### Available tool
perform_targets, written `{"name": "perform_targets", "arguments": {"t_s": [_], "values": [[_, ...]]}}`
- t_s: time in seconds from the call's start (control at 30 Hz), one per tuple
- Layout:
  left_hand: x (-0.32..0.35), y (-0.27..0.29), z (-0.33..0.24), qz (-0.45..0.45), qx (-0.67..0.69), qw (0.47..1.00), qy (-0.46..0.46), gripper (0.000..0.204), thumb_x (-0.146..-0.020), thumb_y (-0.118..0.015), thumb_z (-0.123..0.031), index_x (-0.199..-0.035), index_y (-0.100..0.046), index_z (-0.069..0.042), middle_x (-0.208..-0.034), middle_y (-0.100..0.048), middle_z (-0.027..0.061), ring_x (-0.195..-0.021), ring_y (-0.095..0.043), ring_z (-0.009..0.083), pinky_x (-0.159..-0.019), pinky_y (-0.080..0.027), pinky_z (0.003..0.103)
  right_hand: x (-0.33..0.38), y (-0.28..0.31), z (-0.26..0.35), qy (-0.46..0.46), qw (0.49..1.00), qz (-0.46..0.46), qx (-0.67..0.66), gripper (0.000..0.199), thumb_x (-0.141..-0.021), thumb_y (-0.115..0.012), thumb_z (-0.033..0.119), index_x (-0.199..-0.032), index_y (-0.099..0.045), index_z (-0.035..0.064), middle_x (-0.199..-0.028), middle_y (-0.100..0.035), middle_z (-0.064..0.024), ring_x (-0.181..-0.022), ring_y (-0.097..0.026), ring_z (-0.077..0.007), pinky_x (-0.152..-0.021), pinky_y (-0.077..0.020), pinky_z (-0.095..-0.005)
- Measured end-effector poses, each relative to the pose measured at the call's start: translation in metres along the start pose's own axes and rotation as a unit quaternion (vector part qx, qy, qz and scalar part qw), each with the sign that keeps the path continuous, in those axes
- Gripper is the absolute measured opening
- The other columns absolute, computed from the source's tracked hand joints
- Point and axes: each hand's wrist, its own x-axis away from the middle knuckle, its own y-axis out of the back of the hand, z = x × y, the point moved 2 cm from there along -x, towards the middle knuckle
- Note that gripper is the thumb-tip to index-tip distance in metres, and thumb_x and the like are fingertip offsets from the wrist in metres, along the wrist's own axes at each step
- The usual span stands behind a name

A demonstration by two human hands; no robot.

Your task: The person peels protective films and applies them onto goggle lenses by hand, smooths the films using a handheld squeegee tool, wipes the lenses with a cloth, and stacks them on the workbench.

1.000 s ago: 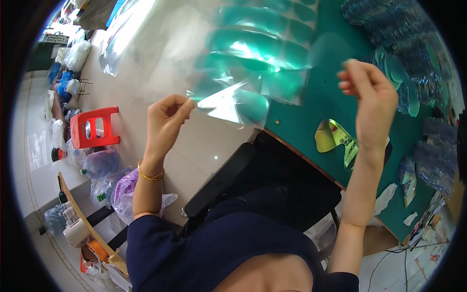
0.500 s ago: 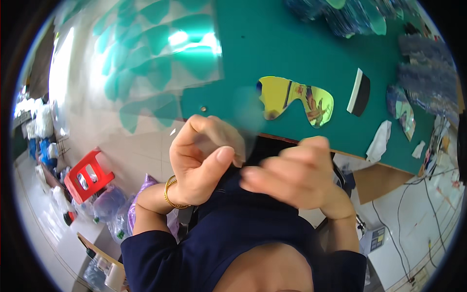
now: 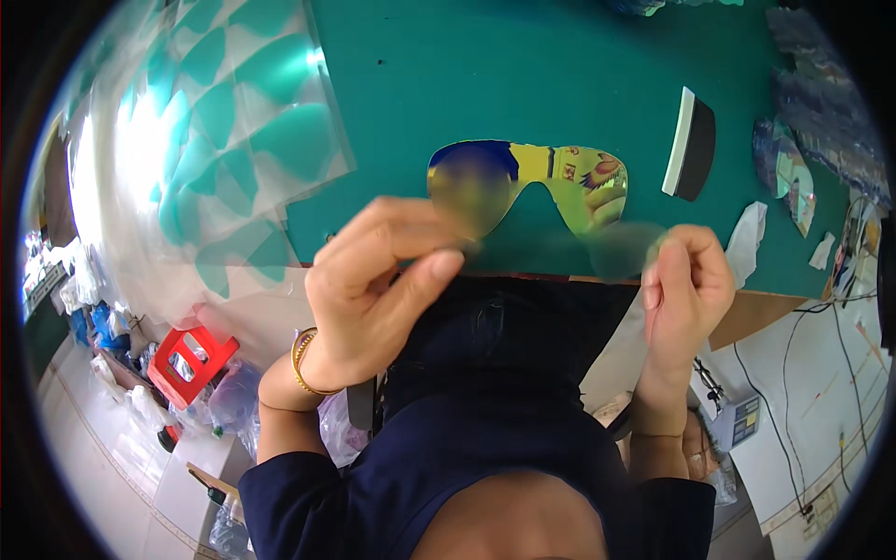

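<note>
Film (image 3: 621, 252), clear and blurred, is pinched in the head view by the right hand's (image 3: 689, 287) thumb and fingers, near the yellow mirrored shield lens (image 3: 534, 163) on the green tabletop (image 3: 523, 70); the left hand (image 3: 373, 294) curls, its grip unclear.

Right hand (image 3: 689, 285) pinching blurred translucent film piece (image 3: 621, 252). Left hand (image 3: 373, 289), gold bracelet (image 3: 301, 359) at wrist, thumb near fingertips; grip unclear. Beyond hands, mirrored yellow-blue one-piece visor lens (image 3: 537, 161) on green tabletop (image 3: 485, 65). Right of lens, black-and-white curved-edge tool (image 3: 691, 145), white scrap (image 3: 748, 245). Left, clear sheets with green-showing cut-outs (image 3: 280, 140); red plastic stool (image 3: 191, 362) below.
</note>
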Motion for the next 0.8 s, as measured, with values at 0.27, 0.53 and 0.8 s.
{"name": "perform_targets", "arguments": {"t_s": [0.27, 0.53, 0.8], "values": [[-0.013, -0.008, 0.017, -0.127, -0.098, 0.982, 0.1, 0.022, -0.086, -0.07, 0.006, -0.108, -0.07, 0.003, -0.079, -0.064, 0.0031, -0.063, -0.057, 0.0053, -0.055, -0.043, 0.018, -0.029, -0.009, -0.005, -0.032, 0.992, -0.005, 0.118, 0.014, -0.096, -0.064, 0.011, -0.087, -0.061, 0.0018, -0.058, -0.052, 0.0022, -0.045, -0.04, -0.0013, -0.042, -0.028, -0.0167], [-0.013, -0.008, 0.019, -0.158, -0.111, 0.977, 0.087, 0.037, -0.087, -0.067, 0.01, -0.122, -0.057, 0.005, -0.079, -0.066, 0.0036, -0.06, -0.056, 0.0005, -0.052, -0.041, 0.014, -0.03, -0.013, -0.006, -0.052, 0.987, -0.02, 0.151, 0.016, -0.093, -0.07, 0.015, -0.086, -0.063, 0.0012, -0.057, -0.053, 0.0026, -0.046, -0.042, -0.0013, -0.042, -0.0286, -0.0172], [-0.014, -0.01, 0.019, -0.169, -0.136, 0.973, 0.074, 0.039, -0.087, -0.066, 0.01, -0.124, -0.055, 0.006, -0.079, -0.067, 0.0052, -0.061, -0.058, 0.0017, -0.052, -0.042, 0.015, -0.03, -0.015, -0.004, -0.065, 0.985, -0.029, 0.156, 0.019, -0.091, -0.074, 0.017, -0.087, -0.066, 0.0001, -0.059, -0.056, 0.0026, -0.048, -0.047, -0.0014, -0.043, -0.0303, -0.0172]]}}
